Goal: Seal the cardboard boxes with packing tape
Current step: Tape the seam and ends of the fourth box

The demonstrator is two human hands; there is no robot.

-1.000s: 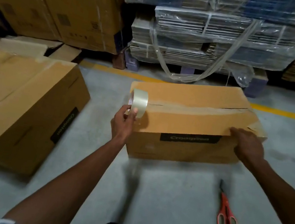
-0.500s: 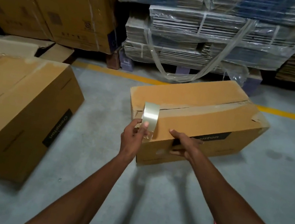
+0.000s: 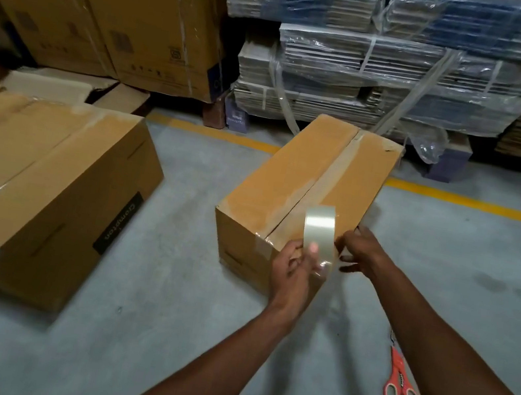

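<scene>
Left hand point(image 3: 291, 272) grips tape roll point(image 3: 319, 235), roll upright over near end of box point(image 3: 290, 195) on floor. Right hand point(image 3: 362, 252) just beside roll, fingers curled at its edge; grip on tape end: cannot tell. Box seam already taped. Second taped box point(image 3: 39, 179) left, well apart. Scissors point(image 3: 401, 386) on floor, right.
</scene>
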